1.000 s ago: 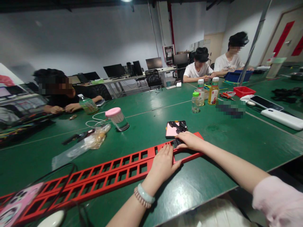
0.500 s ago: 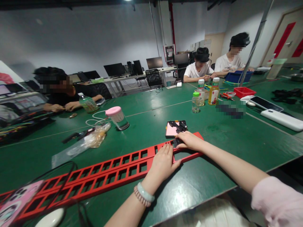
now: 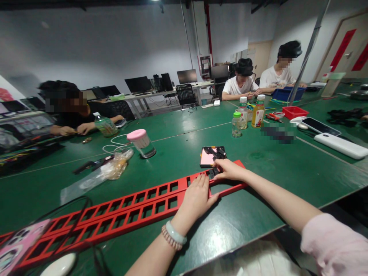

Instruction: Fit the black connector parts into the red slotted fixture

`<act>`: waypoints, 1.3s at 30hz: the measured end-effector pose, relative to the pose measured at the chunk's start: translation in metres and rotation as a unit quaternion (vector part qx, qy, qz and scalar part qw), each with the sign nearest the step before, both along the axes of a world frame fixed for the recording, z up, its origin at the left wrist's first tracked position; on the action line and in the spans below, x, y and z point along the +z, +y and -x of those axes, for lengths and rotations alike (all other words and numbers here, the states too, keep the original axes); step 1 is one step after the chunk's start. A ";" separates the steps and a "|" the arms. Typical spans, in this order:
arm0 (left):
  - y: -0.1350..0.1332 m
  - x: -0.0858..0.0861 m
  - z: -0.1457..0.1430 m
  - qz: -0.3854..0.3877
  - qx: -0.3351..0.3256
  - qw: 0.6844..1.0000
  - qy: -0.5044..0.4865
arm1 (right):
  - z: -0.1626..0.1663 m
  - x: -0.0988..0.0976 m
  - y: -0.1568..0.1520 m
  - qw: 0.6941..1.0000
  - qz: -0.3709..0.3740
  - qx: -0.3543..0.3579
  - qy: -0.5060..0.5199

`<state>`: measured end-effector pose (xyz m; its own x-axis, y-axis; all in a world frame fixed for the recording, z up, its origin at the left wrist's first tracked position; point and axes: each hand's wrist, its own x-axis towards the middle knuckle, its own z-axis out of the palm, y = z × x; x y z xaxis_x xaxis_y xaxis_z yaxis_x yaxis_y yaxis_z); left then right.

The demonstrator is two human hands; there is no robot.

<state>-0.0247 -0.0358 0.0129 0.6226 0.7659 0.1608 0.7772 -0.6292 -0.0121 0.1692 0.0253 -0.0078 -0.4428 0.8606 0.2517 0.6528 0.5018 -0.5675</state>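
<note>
A long red frame (image 3: 138,199) with rows of rectangular openings lies slantwise across the green table. My left hand (image 3: 197,195) rests flat on it near its right end, fingers stretched together and thumb out to the side. Just beyond, my right hand (image 3: 230,170) has thumb and fingers closed on a small black block-like part (image 3: 213,173), which sits at the frame's upper right section. Its exact kind is partly hidden by the fingers. Behind that hand is a pink-and-black square box (image 3: 207,157) with several small black pieces on it.
A pink-lidded cup (image 3: 143,143) and a clear plastic bag (image 3: 97,178) stand left of centre. Several bottles (image 3: 258,111) are at the back right, near a red tray (image 3: 295,112). A white power bank (image 3: 340,145) lies far right. Three co-workers (image 3: 240,86) sit around the table.
The view has shifted slightly. My right fingers have moved a little on the black part, and more of it shows; my left hand keeps its place on the red frame.
</note>
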 end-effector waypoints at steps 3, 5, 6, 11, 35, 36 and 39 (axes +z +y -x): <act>0.000 0.000 0.000 0.001 0.000 1.000 -0.001 | 0.001 -0.001 0.000 1.000 -0.007 0.006 0.000; 0.000 -0.001 0.000 0.000 -0.003 1.000 -0.009 | 0.001 0.000 -0.001 1.000 -0.020 0.008 -0.005; 0.000 -0.001 0.000 -0.001 -0.004 1.000 -0.012 | 0.002 0.000 -0.001 1.000 -0.027 0.009 -0.009; 0.001 -0.002 0.001 -0.002 -0.010 1.000 -0.028 | 0.002 0.003 -0.003 0.997 -0.056 0.021 -0.046; 0.000 -0.003 0.002 -0.004 -0.015 0.999 -0.037 | 0.005 0.004 -0.010 0.987 -0.094 0.017 -0.126; 0.000 -0.004 0.002 -0.004 -0.015 0.999 -0.040 | 0.005 0.004 -0.010 0.988 -0.093 0.016 -0.126; 0.000 -0.004 0.002 -0.004 -0.018 0.999 -0.045 | 0.005 0.004 -0.010 0.988 -0.088 0.015 -0.124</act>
